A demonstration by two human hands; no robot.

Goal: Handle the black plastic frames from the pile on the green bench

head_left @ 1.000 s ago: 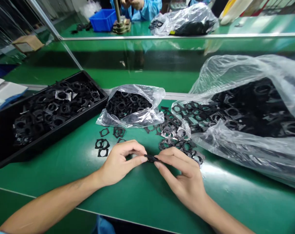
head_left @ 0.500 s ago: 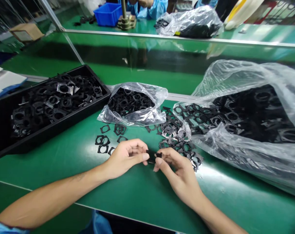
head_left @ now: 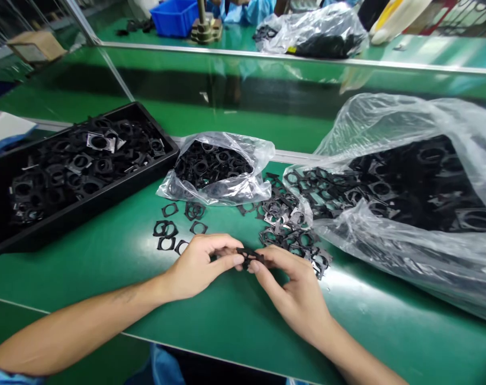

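Observation:
Between my two hands, just above the green table, is a small black plastic part (head_left: 250,256); fingers cover much of it, and I cannot tell if it is one piece or two. My left hand (head_left: 205,264) pinches its left side with thumb and fingers. From the right, my right hand (head_left: 293,283) pinches the other side. Behind my right hand lies a heap of black ring-shaped frames (head_left: 281,211). Several loose frames (head_left: 166,229) lie flat beyond my left hand.
A black tray (head_left: 118,187) full of frames stands at the left. A small clear bag (head_left: 263,187) of black rings sits at centre, a large clear bag (head_left: 407,267) spills frames at right. Behind the clear partition are a blue bin (head_left: 174,18) and another person's blue sleeves (head_left: 253,10).
The black part has tilted, now showing more edge-on, and my hands have drawn slightly closer together around it. The whole view has shifted a little.

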